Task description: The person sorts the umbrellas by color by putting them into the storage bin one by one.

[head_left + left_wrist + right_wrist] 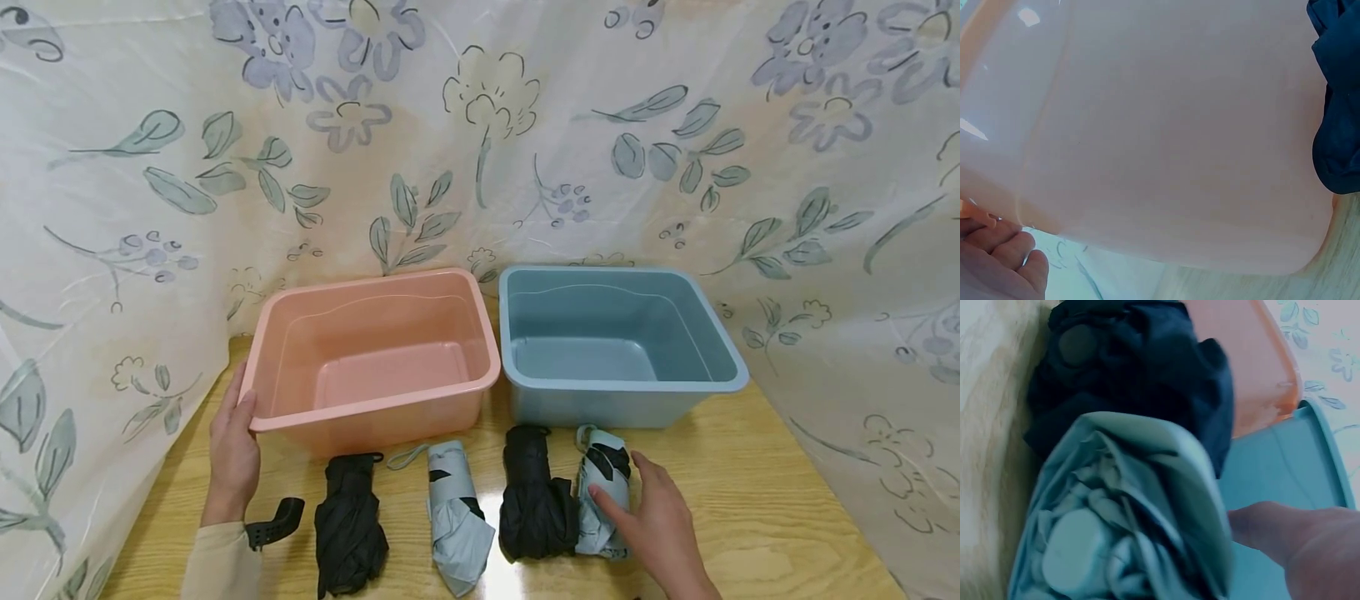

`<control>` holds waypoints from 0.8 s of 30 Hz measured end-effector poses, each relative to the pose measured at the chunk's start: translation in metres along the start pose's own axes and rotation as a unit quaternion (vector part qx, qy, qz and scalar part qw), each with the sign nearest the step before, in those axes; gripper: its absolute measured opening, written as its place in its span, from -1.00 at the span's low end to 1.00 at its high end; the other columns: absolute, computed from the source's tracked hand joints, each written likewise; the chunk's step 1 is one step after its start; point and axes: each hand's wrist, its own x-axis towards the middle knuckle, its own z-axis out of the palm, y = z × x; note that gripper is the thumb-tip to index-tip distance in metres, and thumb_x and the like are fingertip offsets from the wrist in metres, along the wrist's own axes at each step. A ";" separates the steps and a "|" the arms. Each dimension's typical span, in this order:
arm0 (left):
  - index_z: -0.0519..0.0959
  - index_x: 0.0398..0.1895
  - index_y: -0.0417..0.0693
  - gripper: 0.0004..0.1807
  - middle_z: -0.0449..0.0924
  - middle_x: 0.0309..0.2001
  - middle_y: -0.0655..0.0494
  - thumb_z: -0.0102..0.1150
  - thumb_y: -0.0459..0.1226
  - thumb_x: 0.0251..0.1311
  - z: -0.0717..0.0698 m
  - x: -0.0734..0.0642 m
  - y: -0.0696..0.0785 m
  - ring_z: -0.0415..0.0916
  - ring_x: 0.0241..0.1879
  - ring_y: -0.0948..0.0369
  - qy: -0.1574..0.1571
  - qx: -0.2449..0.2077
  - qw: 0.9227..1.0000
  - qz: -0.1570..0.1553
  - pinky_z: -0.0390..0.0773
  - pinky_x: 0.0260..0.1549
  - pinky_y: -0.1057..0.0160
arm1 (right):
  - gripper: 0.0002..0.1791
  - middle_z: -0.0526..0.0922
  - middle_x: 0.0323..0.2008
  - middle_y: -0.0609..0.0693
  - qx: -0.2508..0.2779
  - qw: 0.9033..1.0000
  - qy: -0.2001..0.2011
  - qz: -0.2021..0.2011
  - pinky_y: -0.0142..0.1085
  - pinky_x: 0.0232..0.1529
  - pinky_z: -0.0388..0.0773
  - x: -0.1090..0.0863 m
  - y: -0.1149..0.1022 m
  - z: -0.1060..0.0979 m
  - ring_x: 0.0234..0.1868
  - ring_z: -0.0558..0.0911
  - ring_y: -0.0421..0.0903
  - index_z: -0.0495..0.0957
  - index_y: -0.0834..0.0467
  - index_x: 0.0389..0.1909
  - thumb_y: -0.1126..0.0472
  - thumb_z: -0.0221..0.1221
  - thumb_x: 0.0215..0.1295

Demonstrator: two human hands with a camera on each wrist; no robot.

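My left hand [234,454] holds the left rim of a pink plastic bin [405,417]; curled fingers [1013,250] show against its side in the left wrist view. On the right, my right hand [660,517] is spread at a light blue folding umbrella [600,525] with black patches. Its thumb lies over the umbrella, and the other fingers are by the right side. A black folding umbrella [536,517] lies against that umbrella's left side. Farther left are another light blue folding umbrella [457,533] and another black one [348,533].
A blue plastic bin [600,407] stands right of the pink one, behind the umbrellas. Both bins rest on a wooden table [765,508]. Floral cloth [480,150] hangs behind and at both sides. A black strap piece [277,523] is on my left wrist.
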 end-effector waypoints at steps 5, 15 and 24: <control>0.05 0.63 0.28 -0.43 0.02 0.61 0.11 -0.33 -0.04 0.63 0.000 0.000 0.001 0.12 0.49 0.09 0.003 0.009 1.000 -0.001 0.32 0.17 0.57 | 0.02 0.35 0.30 0.54 -0.010 0.999 0.024 -0.021 0.35 0.15 0.37 0.005 0.001 0.010 0.27 0.37 0.50 0.22 0.45 0.44 -0.24 0.30 0.29; 0.05 0.63 0.32 -0.45 0.03 0.60 0.16 -0.34 -0.06 0.64 0.002 0.001 0.002 0.11 0.49 0.07 0.009 0.012 1.000 -0.018 0.32 0.17 0.56 | 0.06 0.34 0.23 0.61 -0.039 0.999 0.014 -0.008 0.36 0.03 0.42 0.017 0.000 0.023 0.19 0.39 0.54 0.13 0.41 0.50 -0.24 0.30 0.28; 0.07 0.62 0.34 -0.45 0.04 0.60 0.19 -0.35 -0.05 0.63 0.002 -0.001 0.002 0.11 0.50 0.08 0.016 0.016 1.000 -0.019 0.33 0.17 0.56 | 0.09 0.38 0.10 0.59 -0.053 0.998 0.011 -0.015 0.31 -0.11 0.48 0.024 -0.001 0.030 0.13 0.40 0.53 0.12 0.40 0.50 -0.28 0.29 0.26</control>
